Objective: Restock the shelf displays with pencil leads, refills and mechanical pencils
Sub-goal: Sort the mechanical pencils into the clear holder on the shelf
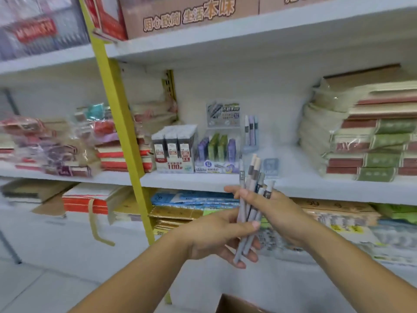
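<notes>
A: Status? Where's the stock?

B: Bundle of mechanical pencils is in the air, in front of the middle shelf edge and below the pencil stand. Both hands are on it. Left hand: thumb clamped across the lower barrels, fingers curled underneath. Right hand: wrapped round the upper half, fingers behind the barrels.

A: Step in hand?

B: My read is loading the stand. Best approach:
- Use the left hand as the magazine.
- Right hand pinches off one pencil and seats it upright, cap up, in a free slot.
- One at a time. The bundle is fanned, not squared, so it's easy to spill.
- The stand sits well back, just beside the lead-case display. Come in from the front right so the wrist doesn't clip it.

A: Free slots?

B: Can't tell, too blurred.

A: Counts?

B:
- Bundle: five tops are clear, possibly six. They overlap, so I can't confirm.
- Stand: three pencils upright.
- Lead-case display: four rows at the front, purple, green, green, purple, with one header card behind it.
- Lead box, left of that display and touching it: three columns of dark packs.
- One cardboard carton at the bottom edge, contents not visible.
</notes>
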### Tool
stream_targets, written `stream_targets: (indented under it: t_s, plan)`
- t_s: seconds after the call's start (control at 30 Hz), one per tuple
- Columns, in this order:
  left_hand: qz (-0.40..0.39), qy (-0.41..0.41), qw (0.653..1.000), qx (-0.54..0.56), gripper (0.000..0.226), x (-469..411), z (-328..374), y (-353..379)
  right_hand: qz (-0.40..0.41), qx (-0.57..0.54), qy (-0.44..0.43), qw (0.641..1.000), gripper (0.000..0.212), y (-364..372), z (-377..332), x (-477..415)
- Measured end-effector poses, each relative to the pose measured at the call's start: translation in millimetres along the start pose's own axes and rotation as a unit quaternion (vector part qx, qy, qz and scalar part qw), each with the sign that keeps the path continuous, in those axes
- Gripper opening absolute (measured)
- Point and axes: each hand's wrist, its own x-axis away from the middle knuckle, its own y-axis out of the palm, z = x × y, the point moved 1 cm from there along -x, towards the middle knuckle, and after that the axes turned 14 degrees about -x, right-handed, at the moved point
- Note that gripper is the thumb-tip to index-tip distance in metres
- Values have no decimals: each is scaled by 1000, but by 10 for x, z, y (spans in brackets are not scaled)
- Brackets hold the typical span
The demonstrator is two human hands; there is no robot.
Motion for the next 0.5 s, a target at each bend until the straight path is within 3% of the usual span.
stream_targets:
  t_s: [0.23, 0.37, 0.43, 0.5]
  plan:
    - [67, 100, 992, -47, 20, -241, 515, -270, 25, 37, -39, 998, 50, -239, -541, -333]
    - [111, 193, 975, -22, 16, -355, 600, -396, 91, 85, -117, 985, 30, -321, -740, -475]
    - [125, 213, 969, 11, 13, -414, 616, -451, 135, 60, -136, 980, 24, -427, -819, -529]
    - [143, 220, 965, 28, 25, -479, 591, -498, 150, 15, -136, 979, 20, -525, -897, -564]
